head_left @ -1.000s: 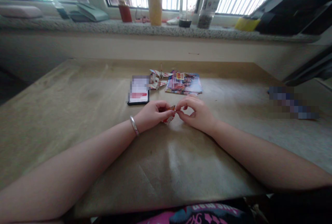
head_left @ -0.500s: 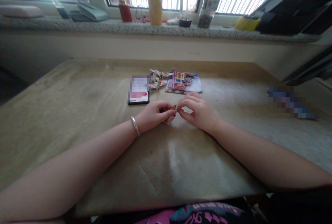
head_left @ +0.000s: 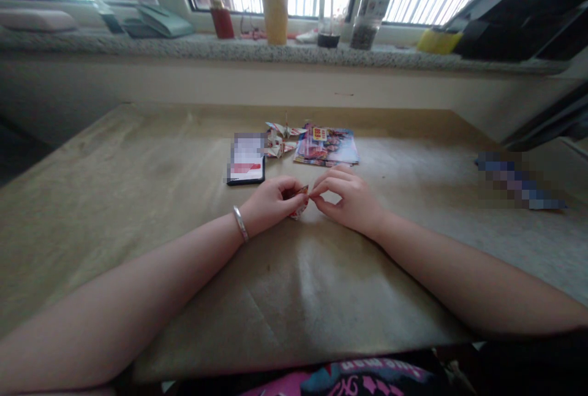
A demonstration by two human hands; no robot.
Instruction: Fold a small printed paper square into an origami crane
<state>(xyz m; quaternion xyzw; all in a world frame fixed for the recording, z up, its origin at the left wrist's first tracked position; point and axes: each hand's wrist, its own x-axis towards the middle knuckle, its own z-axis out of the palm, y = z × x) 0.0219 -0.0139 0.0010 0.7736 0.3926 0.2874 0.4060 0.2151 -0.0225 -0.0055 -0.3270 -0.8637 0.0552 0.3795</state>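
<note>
My left hand (head_left: pixel 271 203), with a silver bangle at its wrist, is closed around a small piece of folded printed paper (head_left: pixel 299 209) in red, white and orange. The thumb presses on it from the near side, and the fingers hide part of it. My right hand (head_left: pixel 351 200) meets it from the right, thumb and forefinger pinched at the paper's right tip. Just beyond the hands lie folded paper cranes (head_left: pixel 279 144) of similar print. Beside them are a phone (head_left: pixel 248 160) with a blurred-out screen and a stack of colourful printed sheets (head_left: pixel 328 146).
A tan cover lies over the table (head_left: pixel 193 298). At the right is a blurred bluish packet (head_left: pixel 519 182). Along the granite windowsill (head_left: pixel 184 47) stand a red bottle (head_left: pixel 222 19), a tall yellowish cylinder (head_left: pixel 274 1), clear containers (head_left: pixel 365 16) and a black bag (head_left: pixel 509 16).
My right hand's fingertips have shifted slightly left, and their pinch looks tighter at the paper's tip. The folded paper has turned a little and shows less of its face.
</note>
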